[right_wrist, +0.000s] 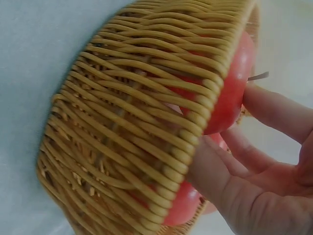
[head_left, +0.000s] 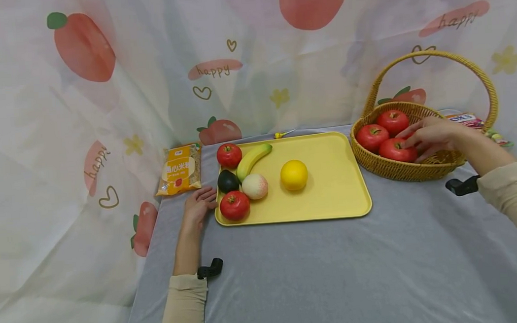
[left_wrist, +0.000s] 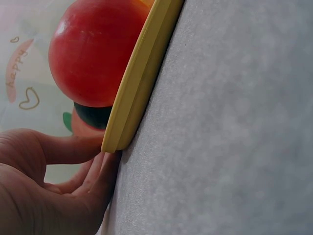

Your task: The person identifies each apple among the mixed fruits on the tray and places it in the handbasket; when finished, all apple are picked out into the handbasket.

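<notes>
At the left edge of a yellow tray (head_left: 332,196), my left hand (head_left: 196,207) pinches the rim, thumb over it and fingers below in the left wrist view. Gathered at that end are two red apples (head_left: 234,206) (head_left: 229,156), a banana (head_left: 253,162), a dark green fruit (head_left: 228,181) and a pale pink peach (head_left: 254,187). A yellow-orange fruit (head_left: 294,175) lies mid-tray. My right hand (head_left: 436,136) reaches into a wicker basket (head_left: 410,171), fingers curled about a red apple (head_left: 395,152). Two more apples (head_left: 372,137) (head_left: 392,121) sit beside it. The basket's wall partly hides the fingertips in the right wrist view.
An orange-and-clear food packet (head_left: 180,171) lies left of the tray. The basket's tall handle (head_left: 494,92) arches above my right hand, and a printed package (head_left: 467,120) shows behind the basket. A patterned cloth (head_left: 263,97) hangs along the back of the grey table (head_left: 301,277).
</notes>
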`<state>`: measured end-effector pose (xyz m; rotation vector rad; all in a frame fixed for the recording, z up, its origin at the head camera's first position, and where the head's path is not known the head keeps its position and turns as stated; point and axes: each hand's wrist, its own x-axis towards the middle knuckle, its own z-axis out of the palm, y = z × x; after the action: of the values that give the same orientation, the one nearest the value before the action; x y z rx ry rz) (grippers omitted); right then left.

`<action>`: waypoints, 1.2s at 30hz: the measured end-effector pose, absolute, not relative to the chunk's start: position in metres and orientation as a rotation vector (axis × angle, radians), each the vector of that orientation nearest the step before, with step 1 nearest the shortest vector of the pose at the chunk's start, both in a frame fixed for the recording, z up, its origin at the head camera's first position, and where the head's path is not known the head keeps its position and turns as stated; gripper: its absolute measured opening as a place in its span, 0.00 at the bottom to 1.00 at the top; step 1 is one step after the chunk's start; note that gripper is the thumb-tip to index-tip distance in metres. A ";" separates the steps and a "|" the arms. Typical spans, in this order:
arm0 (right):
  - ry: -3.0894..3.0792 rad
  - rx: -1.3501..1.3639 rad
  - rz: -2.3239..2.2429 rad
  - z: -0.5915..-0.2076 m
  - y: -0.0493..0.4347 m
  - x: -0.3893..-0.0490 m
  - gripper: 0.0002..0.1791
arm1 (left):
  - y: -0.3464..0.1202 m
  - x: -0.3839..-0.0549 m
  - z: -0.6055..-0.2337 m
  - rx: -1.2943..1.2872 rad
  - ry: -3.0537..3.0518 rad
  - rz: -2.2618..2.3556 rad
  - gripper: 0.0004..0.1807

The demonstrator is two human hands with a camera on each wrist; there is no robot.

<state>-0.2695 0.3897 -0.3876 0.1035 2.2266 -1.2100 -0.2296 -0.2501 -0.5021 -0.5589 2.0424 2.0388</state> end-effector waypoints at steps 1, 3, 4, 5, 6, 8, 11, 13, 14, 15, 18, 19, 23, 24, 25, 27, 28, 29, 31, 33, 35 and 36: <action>2.236 0.102 -1.207 -0.389 0.389 -0.269 0.31 | -0.250 -0.230 -0.502 -0.564 2.041 2.038 0.35; 2.254 0.096 -1.203 -0.393 0.389 -0.267 0.30 | -0.250 -0.231 -0.503 -0.573 2.034 2.041 0.35; 2.261 0.093 -1.203 -0.395 0.389 -0.267 0.30 | -0.250 -0.231 -0.503 -0.573 2.032 2.044 0.35; 2.270 0.089 -1.198 -0.396 0.389 -0.266 0.30 | -0.250 -0.232 -0.503 -0.575 2.033 2.046 0.35; 2.279 0.086 -1.194 -0.398 0.389 -0.266 0.30 | -0.250 -0.232 -0.503 -0.575 2.036 2.046 0.35; 2.290 0.079 -1.192 -0.401 0.389 -0.265 0.30 | -0.250 -0.232 -0.503 -0.573 2.045 2.043 0.34; 2.292 0.073 -1.194 -0.401 0.389 -0.265 0.29 | -0.251 -0.232 -0.504 -0.577 2.051 2.038 0.34; 2.291 0.072 -1.194 -0.400 0.389 -0.264 0.29 | -0.251 -0.231 -0.504 -0.575 2.050 2.037 0.34; 2.293 0.070 -1.194 -0.399 0.389 -0.264 0.29 | -0.250 -0.230 -0.504 -0.573 2.048 2.040 0.34; 2.293 0.073 -1.199 -0.398 0.389 -0.264 0.29 | -0.250 -0.230 -0.504 -0.571 2.047 2.043 0.34; 2.320 0.078 -1.200 -0.394 0.389 -0.264 0.27 | -0.250 -0.229 -0.503 -0.561 2.052 2.044 0.34; 2.332 0.080 -1.203 -0.393 0.390 -0.265 0.27 | -0.250 -0.229 -0.503 -0.557 2.053 2.044 0.34; 2.364 0.071 -1.209 -0.386 0.388 -0.267 0.28 | -0.250 -0.229 -0.502 -0.554 2.055 2.046 0.34; 2.367 0.066 -1.211 -0.384 0.386 -0.267 0.28 | -0.251 -0.229 -0.503 -0.552 2.054 2.048 0.34; 2.376 0.054 -1.207 -0.382 0.385 -0.267 0.29 | -0.251 -0.229 -0.503 -0.547 2.052 2.052 0.34; 2.389 0.032 -1.198 -0.378 0.381 -0.267 0.29 | -0.251 -0.229 -0.503 -0.541 2.048 2.058 0.34; 2.398 0.023 -1.193 -0.376 0.378 -0.267 0.30 | -0.252 -0.229 -0.503 -0.539 2.046 2.062 0.34; 2.411 0.008 -1.192 -0.374 0.376 -0.266 0.30 | -0.252 -0.229 -0.502 -0.538 2.044 2.066 0.34; 2.447 -0.013 -1.180 -0.370 0.369 -0.264 0.31 | -0.251 -0.230 -0.503 -0.535 2.047 2.069 0.34; 2.478 -0.025 -1.171 -0.365 0.360 -0.261 0.32 | -0.251 -0.230 -0.504 -0.528 2.049 2.076 0.34; 2.518 -0.052 -1.143 -0.359 0.350 -0.257 0.33 | -0.251 -0.231 -0.504 -0.524 2.053 2.079 0.35; 2.541 -0.069 -1.118 -0.356 0.344 -0.254 0.34 | -0.251 -0.231 -0.504 -0.523 2.056 2.078 0.35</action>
<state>-0.2542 0.3438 -0.3558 -0.0685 2.5413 -1.1183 -0.2311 -0.2508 -0.5044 -0.5227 2.0558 2.0782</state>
